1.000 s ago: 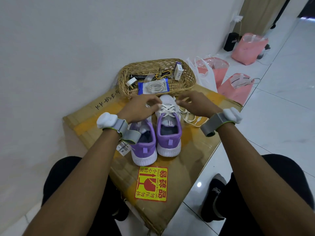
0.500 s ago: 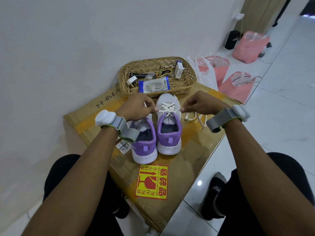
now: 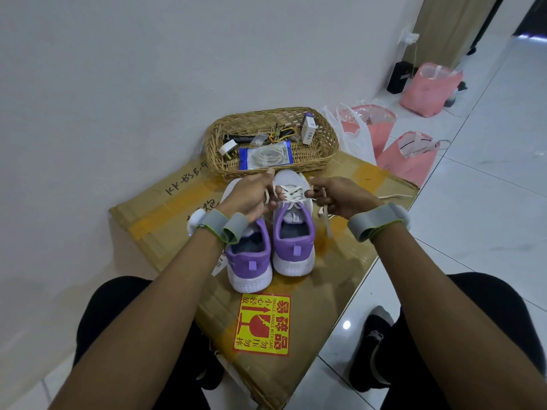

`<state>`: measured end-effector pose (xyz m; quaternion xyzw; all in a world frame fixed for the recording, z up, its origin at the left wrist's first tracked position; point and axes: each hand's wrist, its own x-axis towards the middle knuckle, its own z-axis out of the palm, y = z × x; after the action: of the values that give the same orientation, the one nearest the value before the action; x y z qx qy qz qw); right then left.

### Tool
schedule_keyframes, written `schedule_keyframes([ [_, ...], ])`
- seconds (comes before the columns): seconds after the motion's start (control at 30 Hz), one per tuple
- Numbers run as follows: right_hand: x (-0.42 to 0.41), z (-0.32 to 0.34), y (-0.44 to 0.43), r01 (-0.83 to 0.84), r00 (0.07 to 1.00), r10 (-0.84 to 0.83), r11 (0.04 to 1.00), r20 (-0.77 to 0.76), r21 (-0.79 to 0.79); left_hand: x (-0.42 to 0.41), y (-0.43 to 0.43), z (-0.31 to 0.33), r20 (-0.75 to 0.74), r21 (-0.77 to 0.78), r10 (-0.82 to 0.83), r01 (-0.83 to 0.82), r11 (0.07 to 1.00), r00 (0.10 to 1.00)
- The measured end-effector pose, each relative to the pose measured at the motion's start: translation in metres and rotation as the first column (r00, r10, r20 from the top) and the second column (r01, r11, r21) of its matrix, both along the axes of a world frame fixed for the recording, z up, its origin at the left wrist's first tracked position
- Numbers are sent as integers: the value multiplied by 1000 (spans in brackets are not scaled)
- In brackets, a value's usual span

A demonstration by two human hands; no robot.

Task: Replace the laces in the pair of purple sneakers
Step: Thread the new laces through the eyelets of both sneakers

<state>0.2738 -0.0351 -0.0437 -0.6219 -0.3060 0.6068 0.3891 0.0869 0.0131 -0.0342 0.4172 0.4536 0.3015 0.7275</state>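
The two purple sneakers sit side by side on a flat cardboard box (image 3: pixel 165 220), heels toward the person, and the right sneaker (image 3: pixel 293 232) has a white lace (image 3: pixel 291 194) crossed over its top. The left hand (image 3: pixel 251 196) is curled shut around one end of that lace, and the right hand (image 3: pixel 334 196) is pinched shut on the other end, with a loose bit hanging down beside the shoe. The left sneaker (image 3: pixel 248 258) is partly hidden under the left wrist, so I cannot tell if it has a lace in it. What could go wrong? If one hand pulls harder than the other, I think one end could end up too short, or slip back out of a hole. A hard tug could also slide the shoe along, since nothing pins it down, and it might bump the wicker basket (image 3: pixel 325 143) just behind its toe. The basket holds a clear packet with a blue edge (image 3: pixel 266 156) (it looks like a coiled white lace is inside), a small white box (image 3: pixel 308 132), a black stick-like thing and some small bits too little to name. Three pink bags (image 3: pixel 410 156) stand on the floor farther off; what is in them is hidden.
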Motion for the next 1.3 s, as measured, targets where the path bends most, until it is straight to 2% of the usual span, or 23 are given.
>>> schedule_keyframes([
  [0.2, -9, 3, -2, -94, 994, 81, 977, 74, 190, 7, 0, -10, -78, 106, -80, 88, 990, 994],
  [0.37, -3, -3, -4, -220, 973, 188, 922, 131, 317, 11, -2, -19, -122, 210, -12, 37, 977, 993],
  [0.53, -7, -1, -4, -187, 975, 120, 899, 189, 396, 9, -4, -17, -173, 302, -89, 138, 943, 981],
  [0.67, -10, -2, 0, -38, 990, -9, 943, 139, 330, 3, -7, -12, -279, 450, -152, 269, 851, 948],
  [0.8, -5, -3, -2, -97, 987, 54, 953, 151, 288, 0, -6, -5, -359, 547, -116, 309, 778, 926],
  [0.93, -9, 3, -7, 5, 981, -64, 953, 185, 302, -3, -9, 1, -404, 598, -76, 326, 733, 912],
  [1.0, -13, 2, -7, 16, 948, -131, 931, 291, 366, -3, -11, 3, -446, 626, -52, 353, 695, 894],
  [1.13, -12, -1, -3, -144, 779, -183, 879, 600, 455, -2, -13, 2, -481, 684, 58, 333, 649, 875],
  [1.2, -10, 1, -1, -279, 709, -144, 841, 690, 463, -3, -10, 0, -503, 712, 114, 336, 617, 857],
  [1.3, -5, 5, 1, -477, 619, 16, 802, 785, 360, -7, -5, 0, -524, 700, 90, 368, 612, 847],
])
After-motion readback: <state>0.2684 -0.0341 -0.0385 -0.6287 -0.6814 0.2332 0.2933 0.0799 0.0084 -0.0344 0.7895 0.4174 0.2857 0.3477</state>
